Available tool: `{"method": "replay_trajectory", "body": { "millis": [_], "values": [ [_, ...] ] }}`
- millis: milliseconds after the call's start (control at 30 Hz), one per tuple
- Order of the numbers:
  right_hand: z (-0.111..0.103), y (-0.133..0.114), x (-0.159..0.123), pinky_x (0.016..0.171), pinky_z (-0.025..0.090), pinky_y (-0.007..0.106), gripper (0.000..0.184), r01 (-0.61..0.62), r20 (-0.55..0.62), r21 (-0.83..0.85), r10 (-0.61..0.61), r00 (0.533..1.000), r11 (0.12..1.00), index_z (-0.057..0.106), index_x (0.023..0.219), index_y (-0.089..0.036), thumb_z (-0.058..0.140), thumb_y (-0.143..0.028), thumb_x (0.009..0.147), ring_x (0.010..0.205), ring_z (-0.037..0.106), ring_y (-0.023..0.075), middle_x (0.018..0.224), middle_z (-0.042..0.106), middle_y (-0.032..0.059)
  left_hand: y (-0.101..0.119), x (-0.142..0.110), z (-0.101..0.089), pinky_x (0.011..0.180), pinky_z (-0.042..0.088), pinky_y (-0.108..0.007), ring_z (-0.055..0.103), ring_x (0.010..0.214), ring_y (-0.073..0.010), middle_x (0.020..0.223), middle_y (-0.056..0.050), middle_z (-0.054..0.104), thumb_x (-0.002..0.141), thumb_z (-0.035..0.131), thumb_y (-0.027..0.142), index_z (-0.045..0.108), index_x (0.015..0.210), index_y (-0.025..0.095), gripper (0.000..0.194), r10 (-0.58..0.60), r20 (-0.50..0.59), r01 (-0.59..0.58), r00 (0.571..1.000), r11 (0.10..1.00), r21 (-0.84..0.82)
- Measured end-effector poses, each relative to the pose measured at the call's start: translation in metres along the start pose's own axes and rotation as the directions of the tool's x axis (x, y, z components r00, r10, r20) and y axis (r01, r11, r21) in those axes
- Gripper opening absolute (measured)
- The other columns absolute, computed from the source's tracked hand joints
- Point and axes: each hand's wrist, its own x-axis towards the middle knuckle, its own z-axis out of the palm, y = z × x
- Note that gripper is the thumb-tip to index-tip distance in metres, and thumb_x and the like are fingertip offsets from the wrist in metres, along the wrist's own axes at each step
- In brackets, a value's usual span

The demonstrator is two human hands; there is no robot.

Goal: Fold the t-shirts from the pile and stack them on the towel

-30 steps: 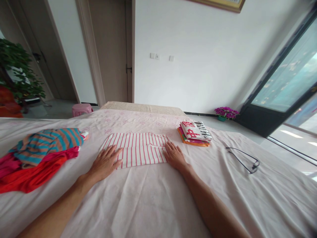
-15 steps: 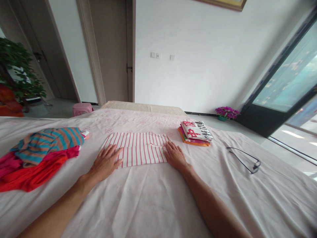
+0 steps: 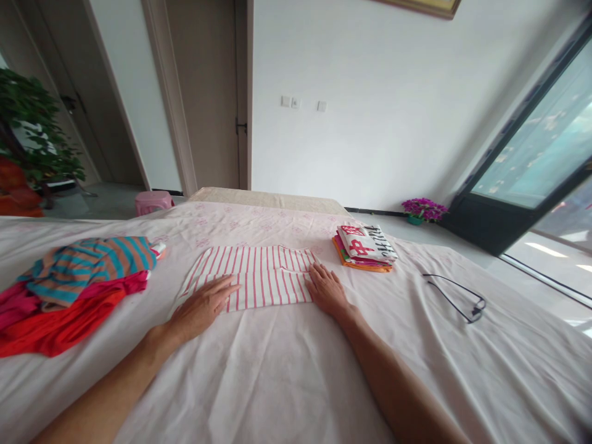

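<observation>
A white garment with red stripes [image 3: 266, 277] lies in a folded, flat strip in front of me on the covered surface. My left hand [image 3: 203, 306] rests over its near left part, fingers outstretched to the right, and hides some of the cloth. At the right end my right hand [image 3: 326, 287] lies flat with its fingers on the edge of the fabric. Neither hand grips the cloth. Just beyond my right hand sits a stack of folded clothes [image 3: 365, 246], topped by a white piece with red and black characters.
On the left is a loose heap of clothes [image 3: 87, 268], striped on top with red and pink below. Eyeglasses [image 3: 462, 299] lie on the pale bedsheet [image 3: 277, 376] at the right. A pink stool [image 3: 153, 202] and a pot of purple flowers [image 3: 423, 211] stand on the floor beyond.
My left hand has turned, its fingers now pointing more to the right across the cloth. More of the garment's left end shows, reaching toward my wrist. My right hand has stayed in place.
</observation>
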Motion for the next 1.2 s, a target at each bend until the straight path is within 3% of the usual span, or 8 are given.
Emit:
{"method": "replay_trajectory", "body": {
  "millis": [167,400,467,567,700,833,933,1200],
  "values": [
    [-0.002,-0.002,-0.001,0.119,0.016,0.043,0.055,-0.004,0.007,-0.007,0.004,1.0,1.0,0.036,0.152,-0.022,0.029,-0.044,0.102,0.147,0.026,0.0235,0.159,0.033,0.0073,0.006,0.0,-0.007,0.12,0.026,-0.047,0.034,0.146,-0.023,0.157,-0.003,0.04,0.096,0.044,0.044,0.042,0.148,0.033,0.054,-0.001,0.018,0.0,1.0,0.999,0.051],
    [-0.007,-0.007,-0.006,0.12,0.015,0.047,0.055,-0.005,-0.083,-0.072,-0.001,0.997,0.997,0.039,0.151,-0.018,0.032,-0.041,0.101,0.147,0.027,0.0268,0.158,0.035,0.0102,0.007,-0.001,-0.007,0.119,0.024,-0.049,0.032,0.146,-0.0259,0.157,-0.006,0.04,0.096,0.043,0.051,0.039,0.15,0.033,0.057,-0.012,0.05,0.006,0.999,0.995,0.101],
    [-0.012,-0.011,-0.009,0.121,0.011,0.05,0.054,0.066,-0.164,-0.113,-0.084,0.983,0.991,0.039,0.151,-0.016,0.036,-0.035,0.1,0.149,0.022,0.0276,0.159,0.033,0.0112,0.008,-0.002,-0.008,0.118,0.025,-0.05,0.033,0.145,-0.0269,0.157,-0.006,0.039,0.096,0.044,0.049,0.039,0.15,0.035,0.056,0.013,0.03,-0.017,0.999,0.994,0.111],
    [-0.02,-0.024,-0.015,0.122,0.009,0.05,0.055,0.268,-0.235,-0.137,-0.294,0.926,0.954,0.037,0.152,-0.016,0.04,-0.032,0.1,0.151,0.014,0.0264,0.161,0.028,0.01,0.017,-0.004,-0.012,0.118,0.026,-0.049,0.031,0.146,-0.0265,0.161,-0.004,0.032,0.098,0.044,0.037,0.037,0.15,0.037,0.053,0.087,-0.018,-0.084,0.996,0.989,0.118],
    [-0.022,-0.046,-0.025,0.123,0.014,0.048,0.063,0.545,-0.142,-0.077,-0.55,0.823,0.835,0.025,0.157,-0.021,0.04,-0.045,0.101,0.151,0.013,0.0248,0.163,0.021,0.0075,0.04,-0.004,-0.018,0.12,0.025,-0.042,0.028,0.148,-0.0211,0.164,-0.003,0.026,0.098,0.044,0.029,0.026,0.155,0.034,0.06,0.217,0.015,-0.218,0.976,0.974,0.061],
    [-0.015,-0.06,-0.032,0.124,0.012,0.045,0.066,0.657,-0.029,0.033,-0.657,0.754,0.753,0.018,0.159,-0.024,0.034,-0.054,0.102,0.151,0.015,0.022,0.164,0.02,0.0054,0.054,0.0,-0.02,0.121,0.023,-0.044,0.032,0.147,-0.0214,0.16,-0.003,0.034,0.097,0.047,0.039,0.025,0.155,0.034,0.062,0.258,0.124,-0.259,0.958,0.966,-0.008],
    [-0.011,-0.059,-0.032,0.124,0.013,0.045,0.062,0.645,0.023,0.079,-0.648,0.761,0.76,0.019,0.158,-0.026,0.029,-0.054,0.103,0.151,0.017,0.0206,0.163,0.021,0.0039,0.052,0.002,-0.02,0.122,0.021,-0.045,0.029,0.148,-0.0218,0.161,-0.002,0.033,0.098,0.047,0.04,0.026,0.154,0.035,0.06,0.262,0.16,-0.258,0.952,0.965,-0.047],
    [-0.009,-0.034,-0.024,0.123,0.017,0.045,0.06,0.511,0.052,0.054,-0.514,0.856,0.858,0.022,0.158,-0.022,0.036,-0.044,0.104,0.151,0.018,0.023,0.162,0.021,0.008,0.027,-0.004,-0.017,0.122,0.028,-0.04,0.036,0.145,-0.0174,0.156,0.0,0.043,0.099,0.045,0.034,0.04,0.149,0.031,0.05,0.215,0.133,-0.194,0.967,0.969,-0.155]
  ]
}}
